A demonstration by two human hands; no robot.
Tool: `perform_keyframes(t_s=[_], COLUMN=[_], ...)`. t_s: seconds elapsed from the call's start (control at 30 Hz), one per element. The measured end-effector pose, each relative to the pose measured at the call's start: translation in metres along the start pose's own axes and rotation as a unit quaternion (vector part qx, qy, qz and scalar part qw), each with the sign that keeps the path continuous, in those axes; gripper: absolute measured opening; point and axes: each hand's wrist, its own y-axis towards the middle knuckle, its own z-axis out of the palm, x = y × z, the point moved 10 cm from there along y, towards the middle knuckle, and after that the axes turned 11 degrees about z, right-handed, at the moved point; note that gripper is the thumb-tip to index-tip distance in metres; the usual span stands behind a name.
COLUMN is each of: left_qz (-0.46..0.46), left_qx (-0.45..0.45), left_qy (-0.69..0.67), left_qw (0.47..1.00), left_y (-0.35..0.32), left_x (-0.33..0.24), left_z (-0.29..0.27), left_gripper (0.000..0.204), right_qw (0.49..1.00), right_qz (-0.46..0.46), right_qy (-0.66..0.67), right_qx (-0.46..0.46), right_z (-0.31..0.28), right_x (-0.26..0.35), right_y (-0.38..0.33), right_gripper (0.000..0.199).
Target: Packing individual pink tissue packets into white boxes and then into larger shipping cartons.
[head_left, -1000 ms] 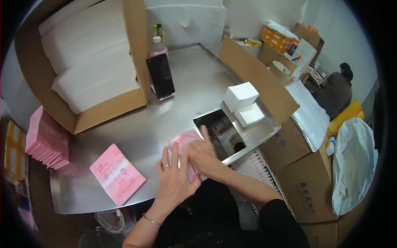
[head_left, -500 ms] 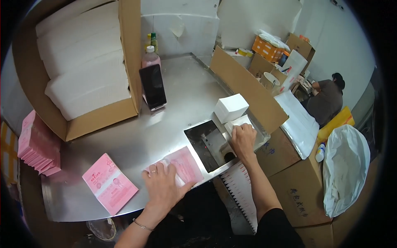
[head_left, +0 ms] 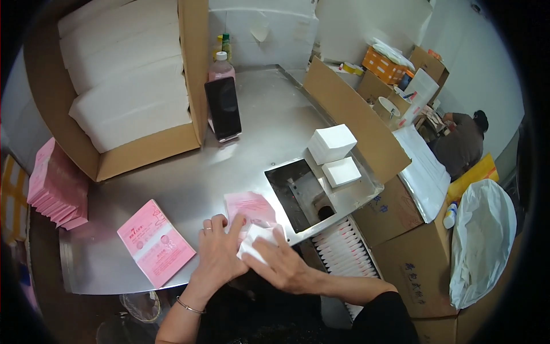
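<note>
Right hand (head_left: 285, 268) lies over a white wad (head_left: 248, 247) on a pink wrapper (head_left: 247, 205) at the worktop's (head_left: 172, 183) near edge, left hand (head_left: 220, 252) alongside, apparently steadying both, neither grip confirmable, with pink pile (head_left: 156, 243) and white stacks (head_left: 332, 144) flanking, presumably for reach.

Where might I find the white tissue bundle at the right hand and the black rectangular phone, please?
White tissue bundle (head_left: 250, 237), head view: exposed upper face.
Black rectangular phone (head_left: 223, 109), head view: middle of screen.
</note>
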Motion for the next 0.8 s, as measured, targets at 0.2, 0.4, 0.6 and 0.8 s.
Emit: perform_keyframes(t_s=[0.2,0.4,0.6,0.8], left_qz=[-0.018,0.094,-0.125,-0.139], left_qx=[0.023,0.069,-0.129,0.005], left_qy=[-0.015,-0.074,0.109,0.204], left_qw=[0.999,0.990,0.978,0.969], left_y=[0.004,-0.030,-0.087,-0.097], left_x=[-0.024,-0.037,0.032,0.067], left_z=[0.000,-0.014,-0.110,-0.098], left_gripper=[0.070,0.039,0.030,0.034], right_qw=[0.964,0.903,0.913,0.859], right_qz=[0.239,0.401,0.322,0.392], right_qy=[-0.098,-0.068,-0.228,-0.318], right_qx=[0.060,0.136,-0.105,-0.090], right_z=[0.067,0.045,-0.061,-0.060], right_x=[-0.119,-0.207,-0.176,-0.246], right_y=[0.045,-0.006,0.000,-0.040], right_gripper=[0.039,0.017,0.023,0.018])
